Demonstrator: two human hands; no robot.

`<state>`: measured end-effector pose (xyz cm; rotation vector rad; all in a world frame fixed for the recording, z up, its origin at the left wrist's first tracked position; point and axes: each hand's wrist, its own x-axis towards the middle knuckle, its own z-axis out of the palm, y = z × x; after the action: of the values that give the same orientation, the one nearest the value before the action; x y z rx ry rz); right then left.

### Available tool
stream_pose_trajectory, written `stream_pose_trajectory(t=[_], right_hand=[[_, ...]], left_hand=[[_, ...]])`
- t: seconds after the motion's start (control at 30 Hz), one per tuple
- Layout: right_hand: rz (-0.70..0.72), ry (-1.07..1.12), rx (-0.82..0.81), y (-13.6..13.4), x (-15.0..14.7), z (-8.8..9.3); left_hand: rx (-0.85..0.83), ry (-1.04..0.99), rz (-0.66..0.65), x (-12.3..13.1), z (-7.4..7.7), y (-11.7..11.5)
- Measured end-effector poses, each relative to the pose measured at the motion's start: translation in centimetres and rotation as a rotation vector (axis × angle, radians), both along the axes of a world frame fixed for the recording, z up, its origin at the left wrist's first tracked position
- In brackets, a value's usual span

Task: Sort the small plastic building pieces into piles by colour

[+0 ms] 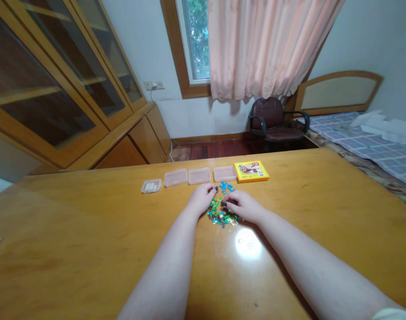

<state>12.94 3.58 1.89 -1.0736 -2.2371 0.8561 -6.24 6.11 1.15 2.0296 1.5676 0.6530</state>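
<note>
A pile of small building bricks (219, 218), mostly green, brown and cream, lies on the wooden table between my hands. Just beyond it is a separate cluster of blue bricks (227, 187). My left hand (203, 198) rests at the left edge of the pile, its fingers drawn together near the blue cluster; anything in them is too small to name. Over the right side of the pile, my right hand (243, 205) has its thumb and fingers pinched, with dark fingertips. A small orange-yellow piece (219, 200) shows close to those fingertips. Whether they grip a piece is hidden.
Three clear plastic trays (199, 176) stand in a row past the bricks. A smaller clear box (151, 186) with white contents sits left of them, and a yellow box (252, 172) to the right. Beyond the table (89, 249) are a chair (271, 118) and a bed.
</note>
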Motion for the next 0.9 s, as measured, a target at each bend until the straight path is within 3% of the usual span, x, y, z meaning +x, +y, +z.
stream_pose_trajectory(t=[0.9], right_hand=[[-0.011, 0.005, -0.033, 0.08, 0.08, -0.12]], left_hand=[[-0.026, -0.013, 0.009, 0.13, 0.3, -0.1]])
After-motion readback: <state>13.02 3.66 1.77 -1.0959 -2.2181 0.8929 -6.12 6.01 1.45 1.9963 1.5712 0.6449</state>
